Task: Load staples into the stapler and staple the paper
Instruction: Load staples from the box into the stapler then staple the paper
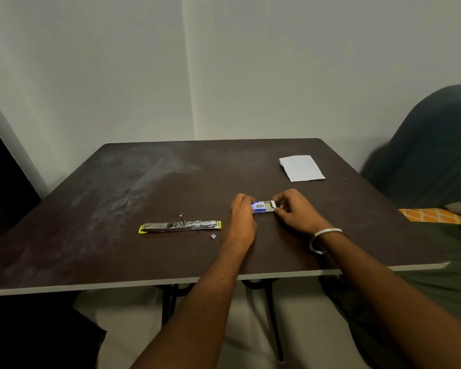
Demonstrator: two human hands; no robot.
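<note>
While the opened stapler is lying flat on the table left of both hands, the left hand is pinching the small staple box sleeve and the right hand is pinching its tray end, likely light, flimsy card needing gentle end holds.

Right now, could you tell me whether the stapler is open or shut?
Open: the stapler lies unfolded flat on the table, its metal channel facing up.

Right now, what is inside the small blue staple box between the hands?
The staple box has its inner tray slid partly out toward the right hand. The fingers cover the tray's opening, so no staples can be made out.
</note>
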